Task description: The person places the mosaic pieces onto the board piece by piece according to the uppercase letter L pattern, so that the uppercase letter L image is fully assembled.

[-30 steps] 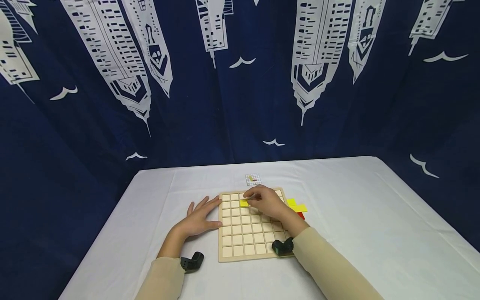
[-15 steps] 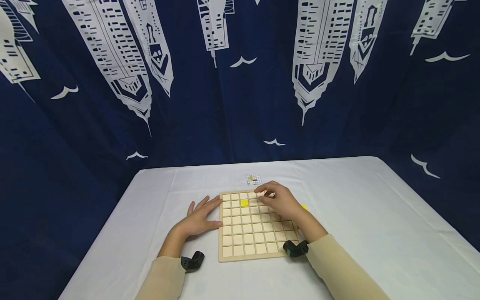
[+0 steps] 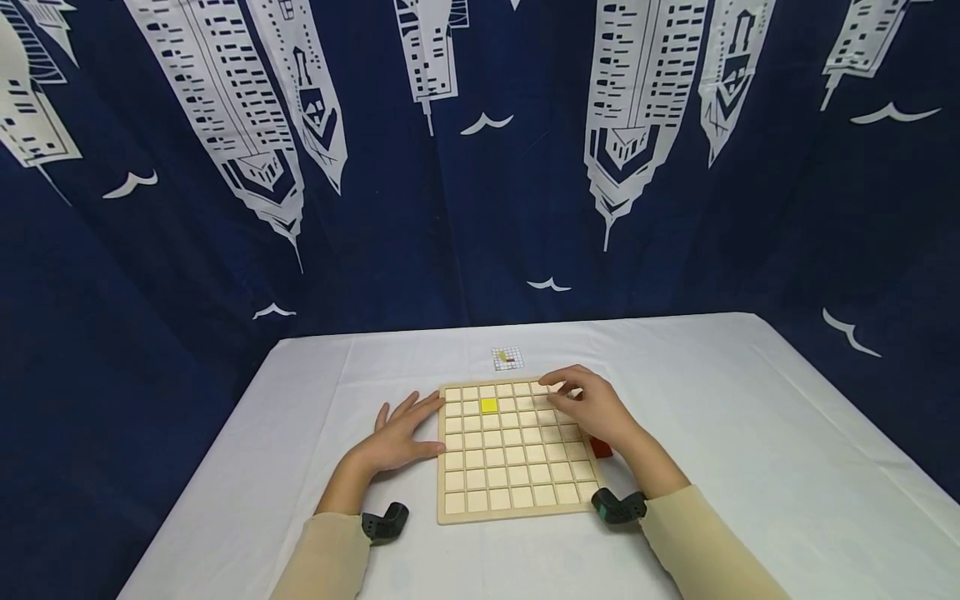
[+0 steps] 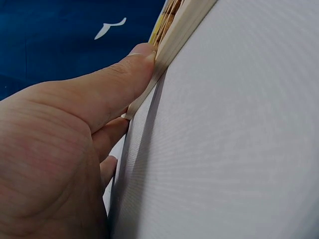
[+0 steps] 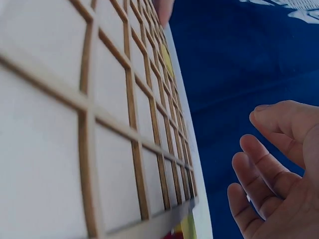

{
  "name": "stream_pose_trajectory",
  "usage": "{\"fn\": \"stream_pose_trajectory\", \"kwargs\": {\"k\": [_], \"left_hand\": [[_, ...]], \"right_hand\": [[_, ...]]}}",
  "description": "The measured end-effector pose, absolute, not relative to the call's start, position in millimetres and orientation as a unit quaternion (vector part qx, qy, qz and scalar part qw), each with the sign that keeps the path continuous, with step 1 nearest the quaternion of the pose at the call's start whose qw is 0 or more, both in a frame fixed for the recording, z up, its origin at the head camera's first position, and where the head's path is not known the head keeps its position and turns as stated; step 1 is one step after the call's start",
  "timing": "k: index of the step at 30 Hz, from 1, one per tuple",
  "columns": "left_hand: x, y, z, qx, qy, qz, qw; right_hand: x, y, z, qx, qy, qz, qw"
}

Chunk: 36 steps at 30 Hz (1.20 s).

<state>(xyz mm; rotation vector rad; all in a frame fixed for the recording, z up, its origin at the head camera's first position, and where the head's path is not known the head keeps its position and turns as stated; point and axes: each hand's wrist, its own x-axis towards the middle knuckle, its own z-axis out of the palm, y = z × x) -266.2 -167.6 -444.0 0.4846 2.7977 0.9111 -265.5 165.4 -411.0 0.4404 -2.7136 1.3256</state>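
Note:
A light wooden grid board (image 3: 444, 512) lies on the white table. One yellow square tile (image 3: 489, 405) sits in a cell of its second row from the far side. My left hand (image 3: 397, 442) has its fingers spread, with thumb and fingertips at the board's left edge; the left wrist view has the thumb (image 4: 119, 74) against the wooden side. Over the far right corner of the board is my right hand (image 3: 592, 404). Its fingers are loosely bent and hold nothing, as the right wrist view confirms with a gap between thumb and fingertips.
A small printed grid card (image 3: 507, 358) lies beyond the board. Just off the board's right edge is a red piece (image 3: 601, 447), partly under my right forearm; a yellow piece (image 5: 188, 226) shows beside it in the right wrist view. A dark blue patterned curtain (image 3: 450, 208) hangs behind.
My right hand has moved rightward across the board, away from the yellow tile, which stays in its cell and is now fully visible. The left hand stays at the left edge.

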Motion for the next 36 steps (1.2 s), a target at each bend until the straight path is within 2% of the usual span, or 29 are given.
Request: {"fn": "stream_pose_trajectory", "kwargs": {"k": [16, 36], "left_hand": [[-270.3, -169.0, -446.0, 0.165, 0.937, 0.297, 0.076], [-269.4, -169.7, -447.7, 0.163, 0.936, 0.302, 0.081]], "right_hand": [[-273.2, 197.0, -422.4, 0.071, -0.905, 0.416, 0.049], [-282.1, 215.1, -447.1, 0.074, -0.936, 0.335, 0.072]]}}
